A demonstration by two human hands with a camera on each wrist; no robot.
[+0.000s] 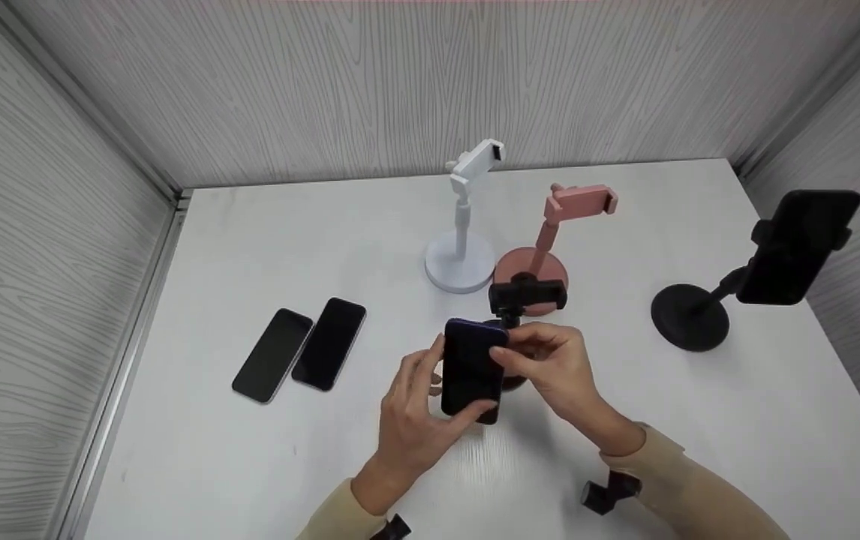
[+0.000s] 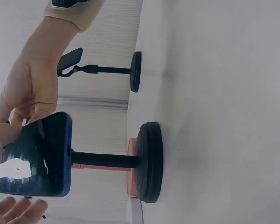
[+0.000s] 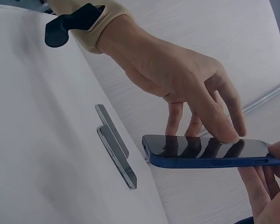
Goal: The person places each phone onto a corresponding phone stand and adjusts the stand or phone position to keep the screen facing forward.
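Observation:
A dark blue smartphone [image 1: 473, 367] is held between both hands, its black screen facing up toward the head camera. My left hand [image 1: 416, 421] grips it from the left, thumb on the screen's lower part and fingers along the far edge. My right hand [image 1: 556, 369] pinches its upper right corner, thumb on the front. Just behind the phone stands a black phone stand [image 1: 527, 294] with a bare clamp. The left wrist view shows its round base [image 2: 150, 162] on the table and its pole [image 2: 105, 159] partly behind the phone.
A white phone stand [image 1: 460, 262] and a pink phone stand [image 1: 580, 202] stand behind. At right, another black stand [image 1: 691, 318] carries a phone [image 1: 801, 247]. Two phones, one left [image 1: 272, 355] and one right [image 1: 329, 343], lie on the white table [image 1: 250, 247]. Grey panels [image 1: 362, 82] enclose it.

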